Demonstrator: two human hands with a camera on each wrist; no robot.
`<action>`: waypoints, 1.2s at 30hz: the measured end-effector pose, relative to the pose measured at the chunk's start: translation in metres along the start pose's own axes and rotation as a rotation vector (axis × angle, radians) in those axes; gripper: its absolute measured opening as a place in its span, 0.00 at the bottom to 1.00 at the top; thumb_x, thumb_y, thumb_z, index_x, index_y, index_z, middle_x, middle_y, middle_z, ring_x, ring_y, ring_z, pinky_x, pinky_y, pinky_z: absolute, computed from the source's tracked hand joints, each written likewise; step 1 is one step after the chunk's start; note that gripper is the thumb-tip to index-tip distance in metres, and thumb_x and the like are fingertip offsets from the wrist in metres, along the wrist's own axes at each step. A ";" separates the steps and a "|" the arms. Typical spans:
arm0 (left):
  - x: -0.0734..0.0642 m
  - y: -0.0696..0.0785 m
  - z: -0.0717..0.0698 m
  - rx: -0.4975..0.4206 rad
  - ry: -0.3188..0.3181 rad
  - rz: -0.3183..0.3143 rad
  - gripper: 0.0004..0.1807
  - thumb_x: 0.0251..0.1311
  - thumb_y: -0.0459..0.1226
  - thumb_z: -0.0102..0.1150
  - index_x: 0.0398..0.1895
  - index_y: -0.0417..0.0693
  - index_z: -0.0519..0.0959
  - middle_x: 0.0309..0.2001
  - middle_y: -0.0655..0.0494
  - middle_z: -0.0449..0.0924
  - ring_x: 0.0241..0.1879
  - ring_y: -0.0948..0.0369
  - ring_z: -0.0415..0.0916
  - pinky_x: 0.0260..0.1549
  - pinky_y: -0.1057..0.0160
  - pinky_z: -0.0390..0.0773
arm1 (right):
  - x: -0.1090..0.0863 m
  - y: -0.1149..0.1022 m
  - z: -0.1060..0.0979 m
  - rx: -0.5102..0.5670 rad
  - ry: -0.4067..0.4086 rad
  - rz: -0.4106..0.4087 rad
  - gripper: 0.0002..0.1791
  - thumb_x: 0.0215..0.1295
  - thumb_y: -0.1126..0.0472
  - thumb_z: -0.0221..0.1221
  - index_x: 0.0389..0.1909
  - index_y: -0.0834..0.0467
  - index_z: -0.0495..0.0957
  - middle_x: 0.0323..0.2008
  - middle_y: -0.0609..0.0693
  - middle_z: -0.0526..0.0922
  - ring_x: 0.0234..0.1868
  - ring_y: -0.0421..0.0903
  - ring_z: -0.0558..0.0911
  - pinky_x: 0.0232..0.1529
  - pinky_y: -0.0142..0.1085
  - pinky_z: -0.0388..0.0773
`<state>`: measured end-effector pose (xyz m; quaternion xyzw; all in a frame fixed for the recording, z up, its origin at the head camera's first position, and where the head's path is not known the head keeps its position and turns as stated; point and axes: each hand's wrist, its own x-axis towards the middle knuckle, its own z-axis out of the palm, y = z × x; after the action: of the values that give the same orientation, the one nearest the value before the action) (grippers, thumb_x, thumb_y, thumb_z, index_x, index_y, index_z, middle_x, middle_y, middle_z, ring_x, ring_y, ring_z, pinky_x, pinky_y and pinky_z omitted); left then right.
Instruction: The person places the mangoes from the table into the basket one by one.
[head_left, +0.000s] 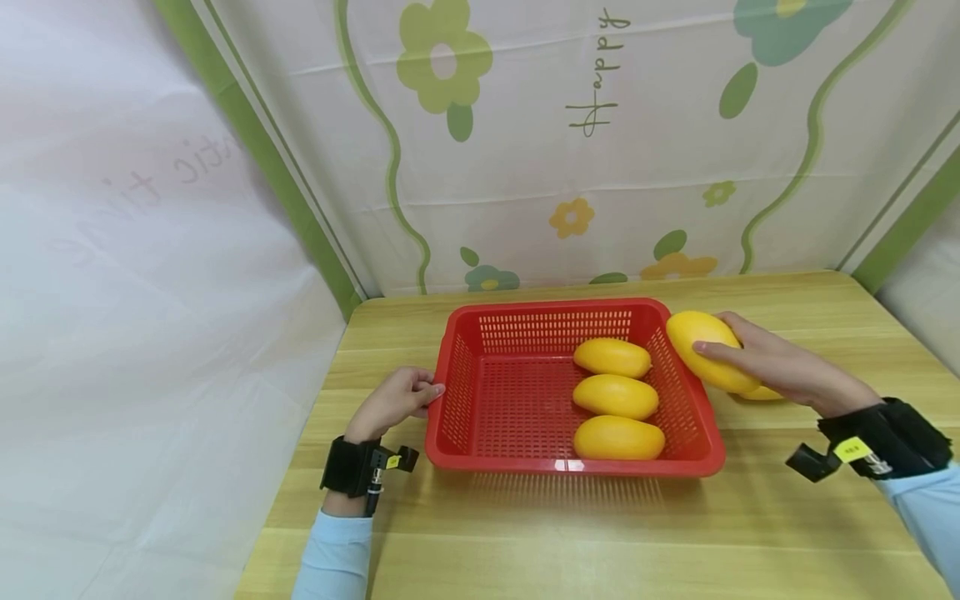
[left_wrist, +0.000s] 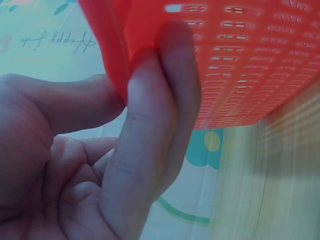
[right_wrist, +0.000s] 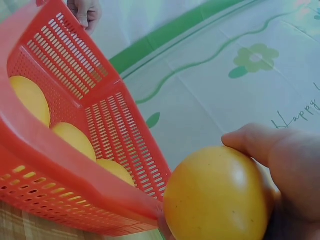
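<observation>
A red plastic basket (head_left: 525, 463) with slotted walls stands on the wooden table. Three yellow mangoes (head_left: 617, 397) lie in a column along its right side. My left hand (head_left: 393, 403) pinches the basket's left rim; in the left wrist view the thumb is on one side of the rim (left_wrist: 107, 45) and two fingers press the outer wall. My right hand (head_left: 772, 360) grips another mango (head_left: 705, 346) just over the basket's right rim, thumb on top. Beneath that hand, a further mango (head_left: 761, 392) shows partly on the table, mostly hidden.
The wooden table (head_left: 570, 542) runs under the basket to a white patterned cloth (head_left: 525, 167) hanging at the back. More white cloth (head_left: 150, 350) hangs on the left. Both wrists wear black camera straps (head_left: 348, 465).
</observation>
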<state>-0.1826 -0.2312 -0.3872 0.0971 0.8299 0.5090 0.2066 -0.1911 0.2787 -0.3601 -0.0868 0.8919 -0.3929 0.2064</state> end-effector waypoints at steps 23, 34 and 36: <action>0.000 -0.001 0.000 0.000 -0.001 0.006 0.13 0.73 0.30 0.49 0.50 0.26 0.77 0.41 0.37 0.85 0.38 0.53 0.88 0.42 0.54 0.88 | -0.003 -0.021 0.008 0.013 -0.012 -0.061 0.35 0.75 0.43 0.51 0.69 0.62 0.54 0.50 0.59 0.70 0.47 0.51 0.72 0.41 0.36 0.73; -0.001 -0.002 0.000 -0.013 -0.016 0.017 0.13 0.75 0.31 0.48 0.49 0.26 0.77 0.42 0.38 0.85 0.38 0.53 0.88 0.41 0.55 0.88 | 0.002 -0.028 0.013 -0.021 -0.030 -0.090 0.38 0.75 0.40 0.50 0.73 0.59 0.51 0.61 0.61 0.70 0.57 0.56 0.71 0.53 0.45 0.75; -0.001 -0.002 0.000 -0.013 -0.016 0.021 0.13 0.75 0.31 0.48 0.49 0.26 0.77 0.42 0.38 0.85 0.38 0.53 0.88 0.41 0.55 0.88 | 0.002 -0.030 0.013 -0.018 -0.035 -0.101 0.38 0.75 0.41 0.50 0.73 0.60 0.51 0.63 0.62 0.68 0.59 0.58 0.70 0.55 0.48 0.74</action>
<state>-0.1818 -0.2324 -0.3889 0.1087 0.8239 0.5157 0.2084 -0.1873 0.2488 -0.3468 -0.1403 0.8860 -0.3934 0.2014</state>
